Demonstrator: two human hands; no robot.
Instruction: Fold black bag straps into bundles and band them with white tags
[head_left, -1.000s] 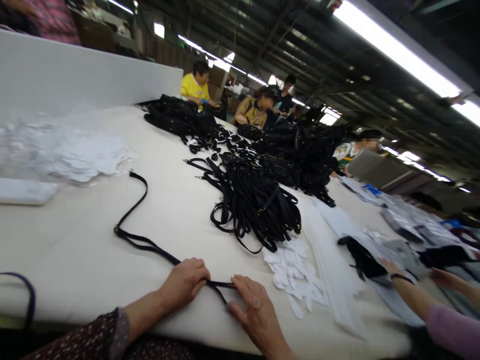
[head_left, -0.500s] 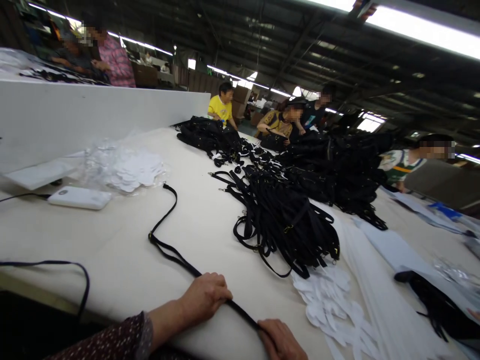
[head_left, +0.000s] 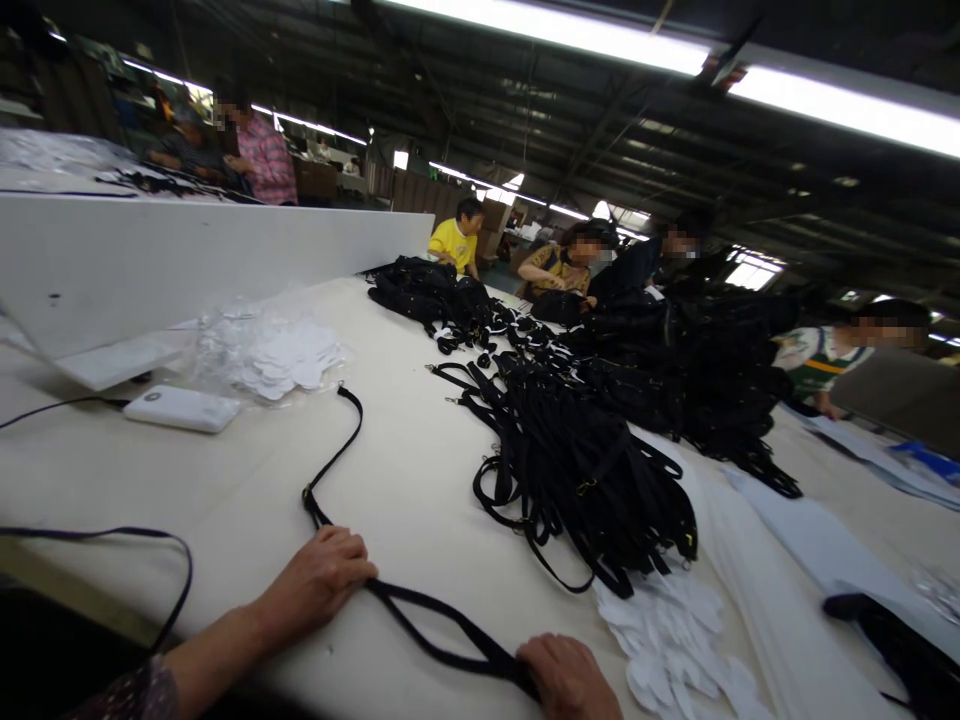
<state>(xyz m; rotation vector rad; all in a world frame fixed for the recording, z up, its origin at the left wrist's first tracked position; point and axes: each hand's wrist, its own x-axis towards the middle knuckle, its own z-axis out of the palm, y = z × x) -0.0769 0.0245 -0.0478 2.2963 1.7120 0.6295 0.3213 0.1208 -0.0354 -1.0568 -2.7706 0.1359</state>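
A black webbing strap lies along the front of the white table, with a metal clip at its far end and a metal slider partway down. My left hand is closed round the strap just below the slider. Lower right, my right hand grips the strap's doubled near part, its fingertips partly hidden. Between the two hands the strap's two layers spread apart into a narrow loop. A heap of similar black straps with metal clips lies beyond my right hand.
White cut-out pieces lie right of my right hand, and more in clear plastic at left. A white phone-like device with a cable sits on the table. Black bags are piled farther back, with several people around.
My left hand has slid along the strap, left and toward the slider. The strap's layers between my hands have parted into a loop. My right hand stays at the near part.
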